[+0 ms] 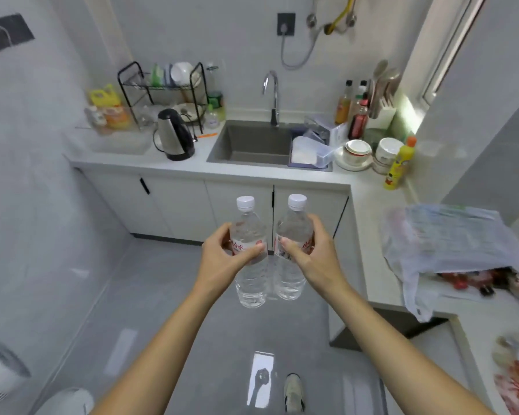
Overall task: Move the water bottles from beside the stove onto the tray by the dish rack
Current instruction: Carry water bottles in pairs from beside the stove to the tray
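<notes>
Left hand [222,253] gripping left water bottle [249,256]; right hand [309,253] gripping right water bottle [291,253]; both bottles standing upright, side by side, above floor [162,295], facing sink [252,145].

Bare forearms with no sleeves, one pale grey-and-white sneaker [294,392] below

Bright, even daylight from the right-hand window [450,55]; floor [192,310] glare, blurred, warped edges.

Two bottles [249,250] [292,247] side by side, near; far off, sink [252,145], kettle [174,136] left, dish rack [165,91] behind.
</notes>
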`<action>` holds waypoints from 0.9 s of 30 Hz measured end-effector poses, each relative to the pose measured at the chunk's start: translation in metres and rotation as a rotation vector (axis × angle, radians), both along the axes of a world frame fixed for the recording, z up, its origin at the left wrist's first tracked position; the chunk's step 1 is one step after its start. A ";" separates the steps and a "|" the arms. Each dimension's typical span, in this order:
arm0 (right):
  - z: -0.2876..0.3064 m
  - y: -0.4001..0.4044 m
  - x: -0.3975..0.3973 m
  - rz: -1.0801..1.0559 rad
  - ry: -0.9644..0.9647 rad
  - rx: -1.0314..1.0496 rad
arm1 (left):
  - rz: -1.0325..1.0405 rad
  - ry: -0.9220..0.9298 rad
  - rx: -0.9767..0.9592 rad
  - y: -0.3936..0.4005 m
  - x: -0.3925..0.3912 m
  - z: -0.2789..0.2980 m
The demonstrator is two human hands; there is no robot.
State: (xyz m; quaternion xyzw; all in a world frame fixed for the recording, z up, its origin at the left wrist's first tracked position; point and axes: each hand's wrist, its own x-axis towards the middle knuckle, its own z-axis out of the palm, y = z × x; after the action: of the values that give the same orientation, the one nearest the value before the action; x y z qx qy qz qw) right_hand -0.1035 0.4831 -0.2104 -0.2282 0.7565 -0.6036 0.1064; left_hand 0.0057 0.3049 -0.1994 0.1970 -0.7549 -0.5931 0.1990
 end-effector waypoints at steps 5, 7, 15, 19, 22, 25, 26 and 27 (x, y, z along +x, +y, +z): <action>0.006 -0.095 -0.051 0.203 0.020 0.007 | 0.210 -0.010 -0.027 -0.071 -0.019 0.006; 0.012 -0.132 -0.064 0.273 0.020 0.003 | 0.296 -0.003 -0.021 -0.097 -0.022 0.006; 0.019 -0.287 -0.084 0.501 -0.014 -0.005 | 0.569 0.008 0.011 -0.215 -0.018 -0.001; 0.014 -0.372 -0.091 0.519 -0.019 0.013 | 0.622 0.009 0.034 -0.299 -0.023 -0.010; 0.013 -0.440 -0.100 0.509 -0.002 0.026 | 0.611 0.023 0.041 -0.372 -0.034 -0.012; 0.019 -0.508 -0.106 0.476 -0.007 0.030 | 0.581 0.007 0.027 -0.442 -0.045 -0.006; 0.021 -0.529 -0.107 0.462 -0.007 0.027 | 0.571 0.013 0.020 -0.464 -0.048 -0.003; 0.024 -0.550 -0.109 0.451 -0.006 0.023 | 0.558 0.013 0.009 -0.486 -0.050 0.001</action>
State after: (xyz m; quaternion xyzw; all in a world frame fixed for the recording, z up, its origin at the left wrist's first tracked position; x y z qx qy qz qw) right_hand -0.2122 -0.0672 -0.1865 -0.3888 0.6926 -0.5566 0.2435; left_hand -0.0446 -0.1807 -0.1988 0.3941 -0.6676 -0.5201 0.3586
